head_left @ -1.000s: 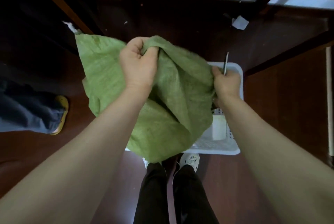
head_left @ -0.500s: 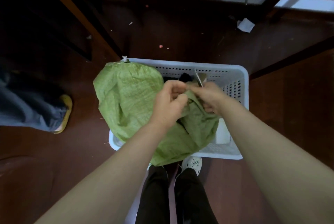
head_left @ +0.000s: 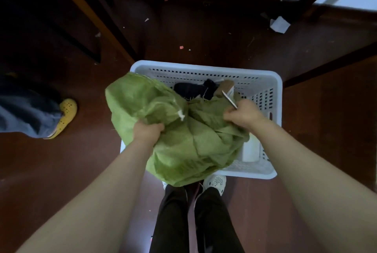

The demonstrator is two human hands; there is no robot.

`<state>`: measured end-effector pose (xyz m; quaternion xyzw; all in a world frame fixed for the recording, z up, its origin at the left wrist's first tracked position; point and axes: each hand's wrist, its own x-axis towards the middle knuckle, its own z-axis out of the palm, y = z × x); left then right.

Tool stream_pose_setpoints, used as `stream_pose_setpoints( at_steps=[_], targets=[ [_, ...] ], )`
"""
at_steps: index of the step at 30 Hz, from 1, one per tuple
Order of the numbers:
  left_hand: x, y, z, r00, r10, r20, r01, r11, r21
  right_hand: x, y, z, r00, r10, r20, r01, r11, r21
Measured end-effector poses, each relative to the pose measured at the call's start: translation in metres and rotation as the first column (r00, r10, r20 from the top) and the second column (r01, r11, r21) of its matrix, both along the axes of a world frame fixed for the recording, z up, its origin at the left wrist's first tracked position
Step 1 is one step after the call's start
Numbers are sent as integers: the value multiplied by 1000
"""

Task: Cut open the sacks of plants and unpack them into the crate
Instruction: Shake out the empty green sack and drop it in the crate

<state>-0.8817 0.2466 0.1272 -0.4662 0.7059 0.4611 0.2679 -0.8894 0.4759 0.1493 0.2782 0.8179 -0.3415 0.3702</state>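
**Head view: sack comes down onto the crate, hands split apart**

Head camera looks down on the crumpled green woven-plastic sack [head_left: 183,138], which now slumps over the near-left part of the white perforated plastic crate [head_left: 255,77]; a second ago it was hoisted high and hid most of the crate. That drop bares the crate's far end, where dark bundles [head_left: 193,89] lie, so emptying looks well along.

Half a second ago the hands met at the sack's middle. Now they are apart: the left hand [head_left: 148,131] is clamped on a fold of the sack at its near-left side, and the right hand [head_left: 243,115] is closed on the sack's right edge together with a thin metal blade [head_left: 229,99], tip pointing away.

Around: dark red floor [head_left: 204,34], someone's yellow clog [head_left: 65,114] well to the left, a scrap of white paper [head_left: 279,25] far off. The limp sack itself blocks the crate's near half.
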Motion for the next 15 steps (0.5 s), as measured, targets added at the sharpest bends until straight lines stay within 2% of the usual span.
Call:
stream_pose_setpoints(
  at_steps=[1, 2, 4, 6, 8, 9, 10, 11, 12, 13, 14, 15],
  targets=[
    [1, 9, 5, 1000, -16, -24, 18, 998, 65, -4, -4, 4, 991, -120, -57, 114, 988, -100],
    [2, 18, 11, 998, -27, -52, 34, 990, 136, -7, -10, 10, 968, -248, -43, 231, 942, -245],
    [2, 37, 25, 994, -53, -100, 81, 950, 303, -11, -25, 23, 936, -340, 89, 342, 823, -453],
    [1, 51, 38, 986, -134, -98, 165, 854, 493, -9, -38, 28, 928, -357, 103, 360, 795, -488],
    [-4, 54, 45, 977, -187, -106, 213, 773, 598, -9, -41, 30, 865, -501, 36, 472, 785, -402],
    [-8, 51, 46, 973, -178, -148, 231, 798, 556, -9, -38, 31, 817, -576, 15, 541, 758, -364],
    [-13, 44, 42, 963, -168, -211, 242, 881, 407, -9, -33, 31, 780, -626, 10, 589, 728, -351],
    [-17, 35, 35, 940, -178, -290, 228, 962, 149, -8, -28, 34, 760, -649, 19, 613, 707, -352],
    [-21, 25, 30, 909, -261, -324, 238, 965, -110, -7, -21, 36, 765, -644, 32, 609, 705, -365],
    [-24, 14, 23, 881, -382, -280, 317, 914, -252, -5, -15, 36, 774, -632, 39, 598, 708, -376],
    [-24, 7, 18, 852, -490, -185, 438, 860, -261, -3, -10, 36, 780, -624, 41, 586, 707, -396],
    [-23, 5, 14, 828, -552, -99, 533, 829, -171, -2, -6, 35, 773, -633, 43, 592, 696, -406]
  ],
)
